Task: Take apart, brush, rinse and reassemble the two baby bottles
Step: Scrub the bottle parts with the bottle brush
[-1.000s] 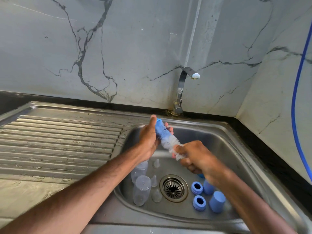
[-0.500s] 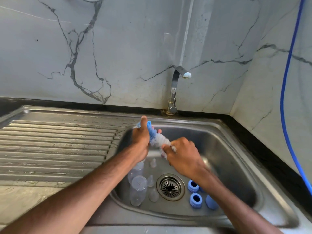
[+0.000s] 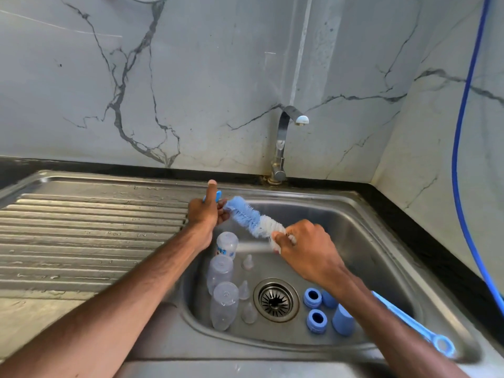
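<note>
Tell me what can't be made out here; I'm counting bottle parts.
Head view only.
1. In the left hand, a blue piece: mostly behind its fingers, identity unclear.
2. The brush handle: middle hidden under the right forearm.
3. One blue cap: partly covered by that forearm.

The draining board (image 3: 81,236) at the left leaves an open way. In the sink (image 3: 368,241), clear bottles (image 3: 219,274) and teats (image 3: 244,290) crowd the floor left of the drain (image 3: 275,300), blue rings (image 3: 313,298) and caps (image 3: 343,319) right of it. The brush (image 3: 251,216), gripped by the right hand (image 3: 305,246), reaches to the left hand (image 3: 203,214) holding a blue piece (image 3: 218,196), and bars the middle. The tap (image 3: 281,143) stands at the back rim.
</note>
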The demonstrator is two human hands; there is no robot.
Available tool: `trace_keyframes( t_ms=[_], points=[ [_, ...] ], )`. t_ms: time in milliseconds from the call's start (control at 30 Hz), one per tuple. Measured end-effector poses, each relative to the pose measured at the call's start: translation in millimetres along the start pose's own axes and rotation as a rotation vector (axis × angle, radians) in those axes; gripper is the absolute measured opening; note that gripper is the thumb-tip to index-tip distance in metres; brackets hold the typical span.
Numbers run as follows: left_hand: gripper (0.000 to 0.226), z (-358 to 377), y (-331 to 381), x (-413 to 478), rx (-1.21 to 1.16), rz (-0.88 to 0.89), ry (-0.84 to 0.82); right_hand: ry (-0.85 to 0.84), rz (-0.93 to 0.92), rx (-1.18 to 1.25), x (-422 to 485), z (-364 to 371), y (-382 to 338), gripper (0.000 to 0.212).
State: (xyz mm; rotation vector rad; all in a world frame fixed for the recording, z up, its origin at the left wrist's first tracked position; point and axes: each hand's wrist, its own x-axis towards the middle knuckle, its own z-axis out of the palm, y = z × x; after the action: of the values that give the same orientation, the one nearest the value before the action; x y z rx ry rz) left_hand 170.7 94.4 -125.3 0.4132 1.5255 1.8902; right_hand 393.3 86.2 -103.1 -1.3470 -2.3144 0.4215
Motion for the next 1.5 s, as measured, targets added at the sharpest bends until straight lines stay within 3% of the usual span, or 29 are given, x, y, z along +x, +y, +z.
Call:
trace_keyframes(
  t_ms=[167,233,333,567,900,1100,1267,1500],
  points=[
    [0.026,1,1,-10,-0.103,-0.063,-0.283,0.124,0.089,0.079,11,-21,18,0.038],
    [0.029,2,1,-19,-0.151,-0.094,-0.414,0.185,0.057,0.151,12,-24,24,0.039],
    [0.038,6,2,-29,-0.138,-0.094,-0.543,0.142,0.001,0.249,12,-20,25,0.038],
    [0.041,11,5,-41,-0.108,-0.115,-0.855,0.137,0.046,0.171,15,-21,34,0.037],
    [0.036,10,6,-42,-0.066,-0.061,-0.724,0.111,-0.045,0.282,12,-21,28,0.038],
    [0.025,18,3,-51,-0.043,-0.076,-0.788,0.122,-0.012,0.292,12,-21,30,0.037],
    [0.031,17,6,-50,-0.169,-0.166,-0.866,0.143,0.019,0.251,14,-23,36,0.036],
    [0.031,13,4,-43,-0.171,-0.140,-0.642,0.053,-0.068,0.297,13,-19,34,0.034]
  ],
)
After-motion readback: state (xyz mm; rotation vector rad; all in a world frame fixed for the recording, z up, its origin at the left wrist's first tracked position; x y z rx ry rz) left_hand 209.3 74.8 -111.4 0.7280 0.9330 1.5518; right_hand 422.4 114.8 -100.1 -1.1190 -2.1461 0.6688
